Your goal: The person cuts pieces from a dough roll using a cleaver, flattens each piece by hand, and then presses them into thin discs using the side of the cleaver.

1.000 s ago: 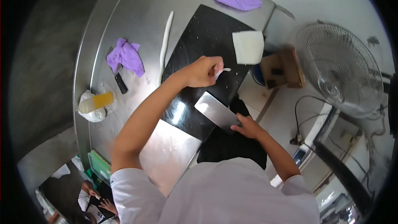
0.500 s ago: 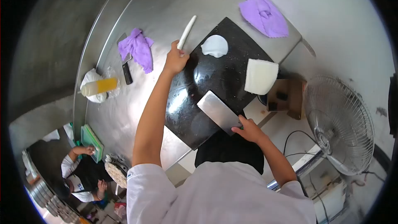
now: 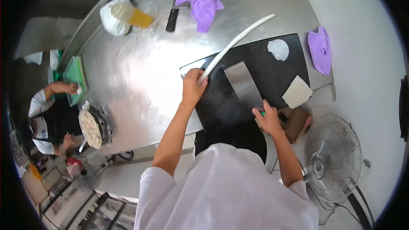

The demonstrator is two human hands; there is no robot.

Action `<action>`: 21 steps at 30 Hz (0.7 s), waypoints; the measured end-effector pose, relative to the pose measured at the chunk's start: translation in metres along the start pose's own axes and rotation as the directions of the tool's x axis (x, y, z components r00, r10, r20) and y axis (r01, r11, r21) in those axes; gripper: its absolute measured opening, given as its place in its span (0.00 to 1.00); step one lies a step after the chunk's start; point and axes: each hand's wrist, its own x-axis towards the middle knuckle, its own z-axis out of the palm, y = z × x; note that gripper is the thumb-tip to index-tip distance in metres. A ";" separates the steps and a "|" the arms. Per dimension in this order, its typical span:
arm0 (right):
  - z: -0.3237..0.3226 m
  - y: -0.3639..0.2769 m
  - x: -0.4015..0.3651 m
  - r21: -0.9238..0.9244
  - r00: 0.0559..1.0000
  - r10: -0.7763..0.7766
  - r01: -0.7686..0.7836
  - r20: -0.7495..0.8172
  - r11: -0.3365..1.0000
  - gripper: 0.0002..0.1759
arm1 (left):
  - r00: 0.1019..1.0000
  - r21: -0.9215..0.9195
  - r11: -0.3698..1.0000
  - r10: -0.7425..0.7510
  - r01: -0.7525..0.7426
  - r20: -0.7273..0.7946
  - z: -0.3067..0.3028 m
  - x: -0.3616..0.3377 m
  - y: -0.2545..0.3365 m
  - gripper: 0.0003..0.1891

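My left hand is closed on the lower end of a long white dough rope, which runs up and right over the edge of the black board onto the steel table. My right hand grips the handle of a wide cleaver, whose blade lies flat over the board. Near the board's upper right is a flattened white piece. A square white pad sits at the board's right corner.
On the steel table are a purple cloth, a black-handled knife and a yellow squeeze bottle. Another purple cloth lies right of the board. A fan stands lower right. A co-worker is at the left beside a green container.
The view has turned and shifted. Much more of the dough rope shows beyond my left hand, which is now over the board's left part. The cleaver remains in my right hand.
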 end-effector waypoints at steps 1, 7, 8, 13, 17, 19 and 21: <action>0.005 -0.010 0.005 -0.098 0.993 -0.101 0.096 -0.055 0.991 0.26 | 0.999 -0.006 1.000 0.010 -0.010 0.034 0.001 -0.013 -0.010 0.15; 0.024 -0.076 0.024 -0.292 0.946 -0.325 0.311 0.000 0.904 0.19 | 0.964 -0.058 0.964 0.258 -0.261 -0.063 -0.015 -0.060 -0.028 0.16; 0.029 -0.076 0.027 -0.290 0.943 -0.332 0.327 0.031 0.900 0.18 | 0.965 -0.069 0.964 0.253 -0.258 -0.072 -0.017 -0.061 -0.032 0.16; 0.046 -0.093 0.020 -0.313 0.953 -0.292 0.304 0.086 0.900 0.17 | 0.920 -0.070 0.920 0.389 -0.385 0.047 -0.025 -0.055 -0.069 0.13; 0.057 -0.093 0.013 -0.409 0.961 -0.266 0.273 0.073 0.871 0.17 | 0.887 -0.115 0.890 0.452 -0.441 0.094 -0.029 -0.042 -0.077 0.13; 0.067 -0.088 0.010 -0.406 0.960 -0.271 0.275 0.067 0.872 0.17 | 0.864 -0.113 0.870 0.490 -0.479 0.111 -0.031 -0.036 -0.073 0.15; 0.078 -0.086 0.006 -0.379 0.973 -0.224 0.229 0.058 0.897 0.18 | 0.837 -0.105 0.848 0.530 -0.520 0.134 -0.026 -0.031 -0.079 0.14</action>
